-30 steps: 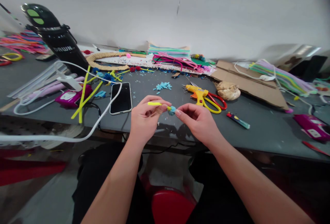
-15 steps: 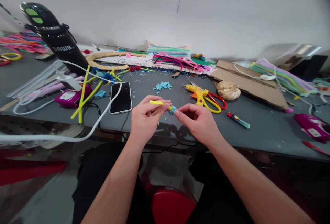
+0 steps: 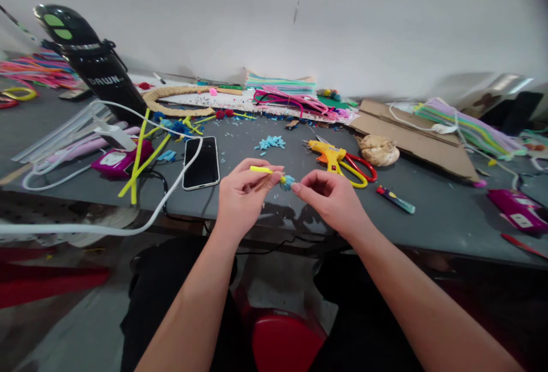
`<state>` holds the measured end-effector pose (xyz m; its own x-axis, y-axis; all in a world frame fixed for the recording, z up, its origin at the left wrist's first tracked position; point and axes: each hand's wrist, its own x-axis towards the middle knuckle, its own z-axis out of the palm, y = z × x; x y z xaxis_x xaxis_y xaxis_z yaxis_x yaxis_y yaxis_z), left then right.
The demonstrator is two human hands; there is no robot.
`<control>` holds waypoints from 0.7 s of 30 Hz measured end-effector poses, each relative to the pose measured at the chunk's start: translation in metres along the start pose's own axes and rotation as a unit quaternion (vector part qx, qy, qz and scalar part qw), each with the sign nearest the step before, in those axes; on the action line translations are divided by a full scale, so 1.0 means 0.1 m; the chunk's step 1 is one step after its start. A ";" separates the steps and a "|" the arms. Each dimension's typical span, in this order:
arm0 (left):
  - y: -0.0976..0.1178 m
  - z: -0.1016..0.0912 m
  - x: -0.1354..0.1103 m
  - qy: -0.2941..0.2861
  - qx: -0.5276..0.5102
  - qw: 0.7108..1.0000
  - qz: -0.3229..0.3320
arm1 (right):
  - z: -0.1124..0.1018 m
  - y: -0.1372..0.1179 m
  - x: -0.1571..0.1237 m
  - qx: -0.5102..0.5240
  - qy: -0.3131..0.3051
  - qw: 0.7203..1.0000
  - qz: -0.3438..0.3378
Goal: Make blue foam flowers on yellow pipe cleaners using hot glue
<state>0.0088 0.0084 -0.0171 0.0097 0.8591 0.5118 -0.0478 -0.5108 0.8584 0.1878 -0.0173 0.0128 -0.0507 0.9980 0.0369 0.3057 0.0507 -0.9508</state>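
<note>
My left hand (image 3: 243, 195) pinches a short yellow pipe cleaner stem (image 3: 259, 170) between thumb and fingers. At the stem's right end sits a small cluster of light blue pieces (image 3: 286, 183), like petals. The thumb and forefinger of my right hand (image 3: 336, 196) are pinched together at the cluster's right edge, on a blue piece mostly hidden by the fingertips. Beyond my hands lies a loose pile of the same light blue pieces (image 3: 270, 142) on the grey table (image 3: 252, 206).
A yellow glue gun (image 3: 329, 155) and scissors (image 3: 363, 170) lie beyond my right hand, with a glue stick-like tube (image 3: 396, 199) nearer the edge. Left are a phone (image 3: 201, 162), a white cable (image 3: 171, 201) and a black bottle (image 3: 94, 69). Cardboard (image 3: 415, 138) lies right.
My right hand has shifted very slightly right, and a bit more of the blue cluster shows. My left hand keeps its grip on the stem, almost unmoved.
</note>
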 end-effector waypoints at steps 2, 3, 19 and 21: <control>0.00 0.00 0.00 0.002 0.003 1.000 0.000 | -0.01 0.01 0.01 0.009 0.002 1.000 -0.004; 0.00 0.00 0.00 0.002 0.006 1.000 -0.001 | -0.01 0.01 0.01 0.011 0.001 1.000 -0.005; 0.01 -0.01 0.00 -0.006 0.010 1.000 -0.007 | -0.01 0.04 0.05 0.065 -0.058 0.995 0.037; 0.01 -0.01 0.00 -0.006 0.009 1.000 -0.008 | 0.00 0.04 0.05 0.061 -0.057 0.996 0.033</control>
<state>0.0078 0.0082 -0.0162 0.0227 0.8671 0.4977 -0.0289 -0.4970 0.8673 0.1890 -0.0118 0.0092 -0.1443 0.9880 -0.0549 0.1943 -0.0261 -0.9806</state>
